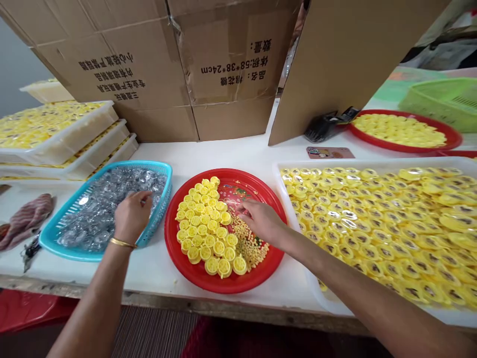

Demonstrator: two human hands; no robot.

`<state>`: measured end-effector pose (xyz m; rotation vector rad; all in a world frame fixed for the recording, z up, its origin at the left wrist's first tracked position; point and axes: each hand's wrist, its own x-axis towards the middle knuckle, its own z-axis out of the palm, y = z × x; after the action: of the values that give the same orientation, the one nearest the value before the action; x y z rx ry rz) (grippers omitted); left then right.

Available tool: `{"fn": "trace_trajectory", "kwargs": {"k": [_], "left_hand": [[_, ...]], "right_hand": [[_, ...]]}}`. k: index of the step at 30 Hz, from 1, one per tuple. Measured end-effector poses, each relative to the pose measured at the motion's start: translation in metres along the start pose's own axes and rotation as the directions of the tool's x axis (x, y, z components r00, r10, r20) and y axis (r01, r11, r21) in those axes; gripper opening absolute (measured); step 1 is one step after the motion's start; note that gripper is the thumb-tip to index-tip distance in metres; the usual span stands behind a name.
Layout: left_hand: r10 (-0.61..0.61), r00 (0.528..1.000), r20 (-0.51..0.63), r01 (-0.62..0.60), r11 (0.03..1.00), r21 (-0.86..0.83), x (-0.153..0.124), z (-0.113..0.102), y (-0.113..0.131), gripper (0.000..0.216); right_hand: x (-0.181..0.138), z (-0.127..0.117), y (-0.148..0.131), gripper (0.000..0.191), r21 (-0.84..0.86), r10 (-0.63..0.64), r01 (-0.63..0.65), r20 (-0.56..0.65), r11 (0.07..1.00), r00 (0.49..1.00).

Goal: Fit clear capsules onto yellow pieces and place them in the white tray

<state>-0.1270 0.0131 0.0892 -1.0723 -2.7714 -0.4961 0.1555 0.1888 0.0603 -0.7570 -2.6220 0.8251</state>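
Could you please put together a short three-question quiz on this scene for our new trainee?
1. What fills the blue basket under the left hand?

2. True or false: the right hand is over the red plate, which holds yellow pieces and small pale pellets.

3. Where does the striped cloth lie?
A) To the left of the basket
B) On the plate
C) Between the basket and the plate

Key:
1. Clear, shiny pieces; their exact shape is hard to make out.
2. True.
3. A.
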Motion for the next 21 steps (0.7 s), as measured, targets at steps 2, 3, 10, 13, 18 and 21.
{"fn": "trace_trajectory", "kwargs": {"k": [2,3,10,13,18,21], "left_hand": [[-0.043,0.971,0.237,-0.004,0.981,0.194,0.016,0.001,-0.036,0.043],[-0.044,0.954,0.296,-0.021,0.977,0.214,0.02,0.003,-0.049,0.041],[0.064,0.914,0.4,-0.13,0.982,0.14,0.017,0.019,-0.067,0.017],[0.072,0.923,0.377,-0.123,0.986,0.112,0.016,0.017,-0.064,0.013],[-0.052,0.981,0.187,0.022,0.987,0.156,0.015,0.008,-0.064,0.018],[-0.118,0.986,0.12,0.118,0.993,0.006,0.013,0.006,-0.066,0.017]], "right_hand": [[0.017,0.012,0.003,0.018,-0.038,-0.023,0.023,0.015,0.999,1.0],[0.026,0.017,0.005,0.02,-0.049,-0.045,0.046,0.026,0.998,0.999],[0.069,0.032,0.007,0.025,-0.05,-0.096,0.105,0.153,0.993,0.984],[0.074,0.033,0.007,0.024,-0.042,-0.087,0.095,0.154,0.995,0.984],[0.07,0.031,0.013,0.016,-0.079,-0.037,0.045,0.102,0.996,0.994],[0.061,0.024,0.02,0.016,-0.128,0.031,-0.026,0.037,0.991,0.999]]}}
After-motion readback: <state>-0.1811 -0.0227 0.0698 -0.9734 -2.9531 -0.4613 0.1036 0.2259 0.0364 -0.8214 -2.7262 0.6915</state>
